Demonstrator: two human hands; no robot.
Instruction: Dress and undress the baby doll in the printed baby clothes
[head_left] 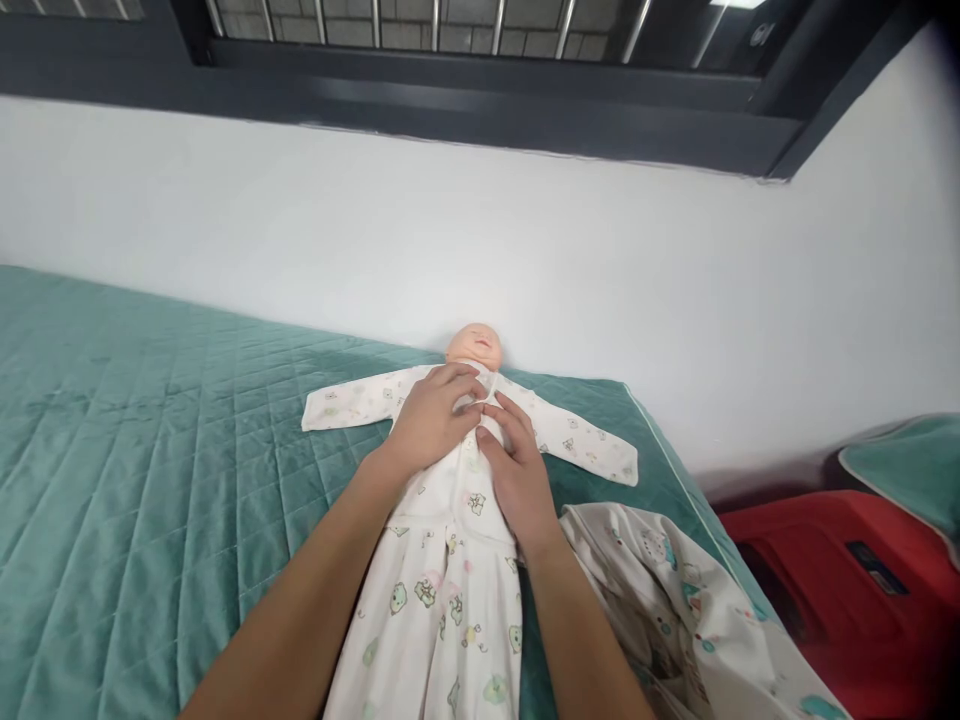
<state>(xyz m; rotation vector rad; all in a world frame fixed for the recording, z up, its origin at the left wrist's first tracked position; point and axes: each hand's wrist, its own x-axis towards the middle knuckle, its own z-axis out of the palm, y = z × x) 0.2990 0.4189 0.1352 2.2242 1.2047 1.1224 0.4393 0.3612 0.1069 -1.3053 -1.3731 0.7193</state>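
A baby doll (478, 345) lies on its back with its head against the wall. It wears a white long-sleeved top (480, 500) printed with small bears, both sleeves spread out sideways. Below the top's hem is a white printed lower garment (442, 610). My left hand (442, 415) rests on the chest, its fingers bent and closed on the top's front edge below the neck. Opposite it, my right hand (517, 455) pinches the same front opening, thumb and forefinger close to my left fingertips. Whatever fastening lies between the fingertips is hidden.
A green quilted cover (187, 450) lies beneath the doll. Crumpled white patterned cloth (675, 590) sits at the right, beside my right forearm. Past the cover's right edge stands a red plastic object (832, 580). Behind rises a white wall (375, 220) under a dark-framed barred window (480, 90).
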